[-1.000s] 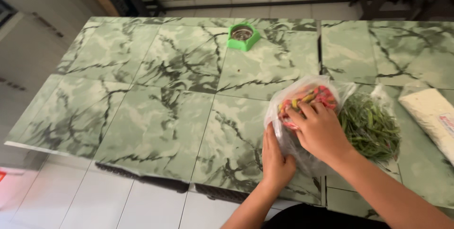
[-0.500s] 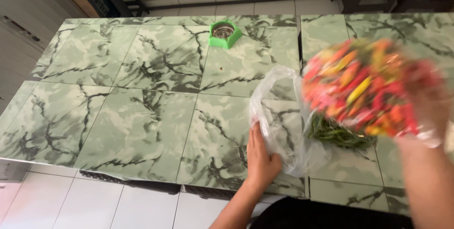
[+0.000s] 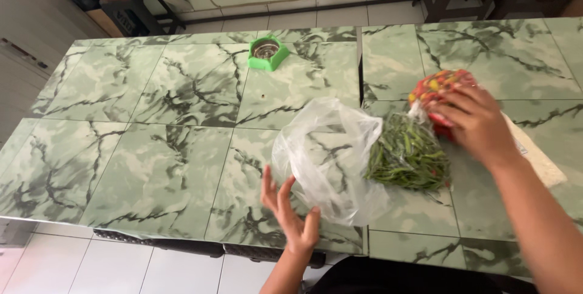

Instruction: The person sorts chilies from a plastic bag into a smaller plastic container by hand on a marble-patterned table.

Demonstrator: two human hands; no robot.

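Note:
My right hand (image 3: 477, 124) rests on a clear bag of red, orange and yellow chillies (image 3: 436, 87), set down on the green marble-patterned table (image 3: 170, 148) at the right. Just left of it lies a bag of green chillies (image 3: 408, 154). A crumpled empty clear plastic bag (image 3: 328, 154) sits in the middle near the front edge. My left hand (image 3: 288, 212) is spread open beside that empty bag, fingers just off its lower left side, holding nothing.
A small green square dish (image 3: 268, 53) with a metal insert stands at the back of the table. A pale flat packet (image 3: 537, 157) lies under my right forearm. Dark stools and furniture stand on the tiled floor beyond the table.
My right hand lifted the red chilli bag out of the clear bag and set it down to the right. My left hand let go of the empty bag and opened.

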